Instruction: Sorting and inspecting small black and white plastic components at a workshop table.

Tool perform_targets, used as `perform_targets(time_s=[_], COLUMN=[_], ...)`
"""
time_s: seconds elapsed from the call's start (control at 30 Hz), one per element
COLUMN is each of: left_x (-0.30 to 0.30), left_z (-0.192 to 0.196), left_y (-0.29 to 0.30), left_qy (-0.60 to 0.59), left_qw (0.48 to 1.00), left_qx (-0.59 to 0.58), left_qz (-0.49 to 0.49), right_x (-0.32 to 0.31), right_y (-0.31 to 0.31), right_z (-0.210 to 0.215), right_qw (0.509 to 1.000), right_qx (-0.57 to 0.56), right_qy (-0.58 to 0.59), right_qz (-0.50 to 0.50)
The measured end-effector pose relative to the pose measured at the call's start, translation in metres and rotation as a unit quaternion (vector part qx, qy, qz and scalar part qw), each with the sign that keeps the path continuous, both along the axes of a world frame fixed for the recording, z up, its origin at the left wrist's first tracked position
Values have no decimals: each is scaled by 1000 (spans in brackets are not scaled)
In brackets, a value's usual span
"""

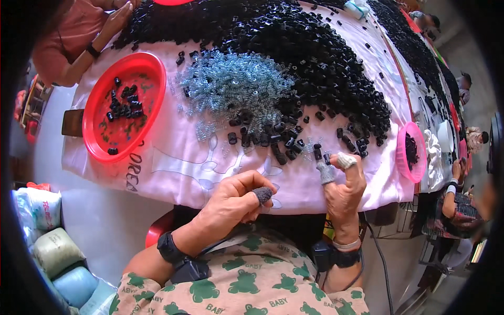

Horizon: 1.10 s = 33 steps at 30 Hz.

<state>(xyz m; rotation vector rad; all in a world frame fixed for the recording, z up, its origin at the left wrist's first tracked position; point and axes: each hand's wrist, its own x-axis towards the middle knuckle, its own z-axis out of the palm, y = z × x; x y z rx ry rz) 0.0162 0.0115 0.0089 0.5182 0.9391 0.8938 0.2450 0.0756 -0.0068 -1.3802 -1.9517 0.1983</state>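
My left hand (236, 197) is closed near the table's front edge, a dark grey cover on its thumb. Whatever its curled fingers hold, if anything, is hidden. Farther right, my right hand (344, 186) reaches onto the cloth with light grey covers on the thumb and a finger. Its covered tips close on a small black plastic piece (326, 157). Beside that piece stands another short black cylinder (317, 152). Just beyond the hands lie loose black cylinders (278, 153), at the foot of a heap of clear bluish springs (236, 86) and a large heap of black pieces (336, 68).
On the left, a red round tray (94, 142) holds several black cylinders. A pink basket (407, 176) with dark pieces sits at the right edge of the pale pink cloth (178, 181). Another person's hand (118, 20) is at the far left; more people sit far right. Filled sacks (58, 252) lie lower left.
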Motion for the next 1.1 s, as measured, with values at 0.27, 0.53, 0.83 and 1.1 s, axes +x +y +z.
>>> perform_targets(time_s=[0.27,0.53,0.83,1.1], left_x=[2,-1,-6,-7], left_z=[3,-2,7,7], left_y=[-1,-3,0,-2], left_qy=[-10,-52,-38,-28], left_qw=[998,996,997,995], left_qx=[58,67,61,99], left_qz=[10,18,3,13], right_x=[-30,-44,-41,-39], right_y=[-30,-36,-33,-33], right_z=[14,13,6,-1], right_qw=[862,912,891,687], right_qx=[-212,-162,-189,-382], right_qy=[431,307,336,579], right_qz=[160,220,240,215])
